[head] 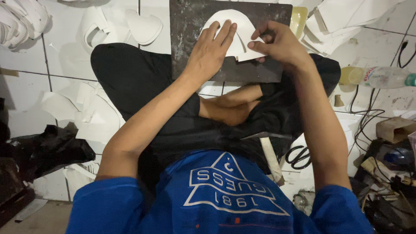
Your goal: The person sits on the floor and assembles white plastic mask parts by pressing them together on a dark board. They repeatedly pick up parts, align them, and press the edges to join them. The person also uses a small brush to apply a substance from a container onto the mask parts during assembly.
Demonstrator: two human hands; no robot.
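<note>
A white curved cut piece [236, 37] lies on a dark board [190, 30] at top centre, its rounded edge toward the frame's top, long axis left-right. The left hand [210, 52] presses it flat with extended fingers [225, 32]; the right hand [279, 43] pinches its right edge.

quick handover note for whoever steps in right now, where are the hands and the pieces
Left hand: flat, palm down, pressing the white curved piece onto the dark work board.
Right hand: fingertips pinching the piece's right edge, a light grip rather than a closed one.
The board rests on the tiled floor in front of the crossed legs.
Similar white cut pieces lie on the floor up left, with more stacked at upper right.
Scissors lie by the right knee; a plastic bottle lies at right.
Done: one piece is laid on the board and held down.
Left: cannot tell from this view how many pieces are still unworked.
</note>
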